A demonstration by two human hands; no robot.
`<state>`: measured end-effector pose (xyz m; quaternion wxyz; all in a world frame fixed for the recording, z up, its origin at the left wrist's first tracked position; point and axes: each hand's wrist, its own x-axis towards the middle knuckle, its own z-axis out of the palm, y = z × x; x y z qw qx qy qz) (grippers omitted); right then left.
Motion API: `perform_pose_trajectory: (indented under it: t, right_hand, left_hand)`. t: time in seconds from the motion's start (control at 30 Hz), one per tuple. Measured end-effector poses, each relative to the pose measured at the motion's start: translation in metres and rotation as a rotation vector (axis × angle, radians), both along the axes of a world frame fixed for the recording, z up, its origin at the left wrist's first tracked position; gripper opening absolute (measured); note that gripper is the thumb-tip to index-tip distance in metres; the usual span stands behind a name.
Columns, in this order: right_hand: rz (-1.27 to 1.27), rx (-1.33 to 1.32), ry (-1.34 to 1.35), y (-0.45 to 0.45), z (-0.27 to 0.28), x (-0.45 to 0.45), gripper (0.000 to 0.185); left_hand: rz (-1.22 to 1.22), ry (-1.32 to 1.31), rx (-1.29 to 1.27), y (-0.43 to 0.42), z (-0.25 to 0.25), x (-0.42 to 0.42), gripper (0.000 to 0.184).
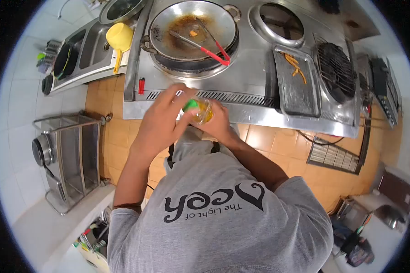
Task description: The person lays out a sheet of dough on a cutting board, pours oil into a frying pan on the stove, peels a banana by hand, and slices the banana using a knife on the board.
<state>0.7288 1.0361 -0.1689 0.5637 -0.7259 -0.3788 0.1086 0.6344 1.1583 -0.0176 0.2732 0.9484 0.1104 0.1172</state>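
A clear plastic bottle (206, 112) of yellow liquid, which looks like cooking oil, is held low in front of the stove edge. My right hand (220, 123) is wrapped round its body. The bottle's green cap (190, 105) points to the left. Over that end my left hand (161, 119) is curled, thumb and fingers about the cap; motion blurs the fingertips a little. Beyond my hands sits a large wok (193, 48) with brown residue and a small orange piece (193, 33). Red-handled tongs (209, 53) rest across its near rim.
A metal tray (300, 98) with several fried strips (295, 66) lies to the right, beside a grill rack (336, 68). A red lighter (141, 85) is at the counter's left. A yellow dipper (119, 37) stands by the sink (94, 57). A wheeled rack (77, 159) is lower left.
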Motion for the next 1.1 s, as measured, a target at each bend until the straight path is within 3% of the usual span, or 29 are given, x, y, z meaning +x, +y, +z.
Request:
perform_pose_trajectory:
  t: [0.07, 0.17, 0.27, 0.33, 0.4, 0.5, 0.53, 0.63, 0.73, 0.83, 0.93, 1.1]
  right_hand:
    - [0.064, -0.001, -0.011, -0.006, -0.002, 0.021, 0.056]
    - [0.16, 0.032, -0.037, -0.019, -0.001, 0.058, 0.057]
    - [0.18, 0.149, -0.077, -0.028, -0.011, 0.079, 0.059]
    - [0.204, 0.08, -0.014, -0.04, -0.009, 0.089, 0.059]
    - [0.205, 0.006, -0.037, -0.052, -0.015, 0.1, 0.06]
    - [0.159, 0.075, -0.137, -0.065, -0.009, 0.115, 0.058]
    - [0.16, 0.091, -0.101, -0.069, -0.01, 0.12, 0.06]
    - [0.174, 0.018, 0.029, -0.083, 0.003, 0.136, 0.061]
    - [0.148, 0.006, 0.063, -0.092, 0.007, 0.149, 0.061]
    - [0.139, -0.032, 0.041, -0.098, 0.014, 0.162, 0.061]
    - [0.109, -0.034, 0.106, -0.099, 0.007, 0.167, 0.061]
    - [0.12, -0.075, 0.051, -0.106, 0.012, 0.177, 0.061]
  left_hand:
    - [-0.162, -0.018, -0.098, -0.005, 0.002, 0.012, 0.036]
    - [-0.034, 0.08, -0.228, -0.017, 0.002, 0.027, 0.034]
    - [0.197, -0.009, -0.326, -0.031, -0.002, 0.041, 0.03]
    - [0.458, 0.061, -0.342, -0.027, -0.02, 0.04, 0.027]
    - [0.64, 0.095, -0.296, -0.008, -0.076, 0.024, 0.026]
    - [0.789, 0.051, -0.104, 0.011, -0.219, -0.019, 0.033]
    - [0.78, 0.039, -0.029, 0.012, -0.235, -0.024, 0.033]
    - [0.807, 0.004, 0.218, -0.001, -0.247, -0.025, 0.036]
    - [0.951, -0.001, 0.443, -0.011, -0.217, 0.006, 0.046]
    - [0.985, -0.209, 0.063, -0.015, -0.191, 0.075, 0.055]
    - [0.826, -0.189, 0.033, -0.024, -0.144, 0.16, 0.072]
    - [0.866, 0.438, 0.148, 0.014, -0.138, 0.233, 0.095]
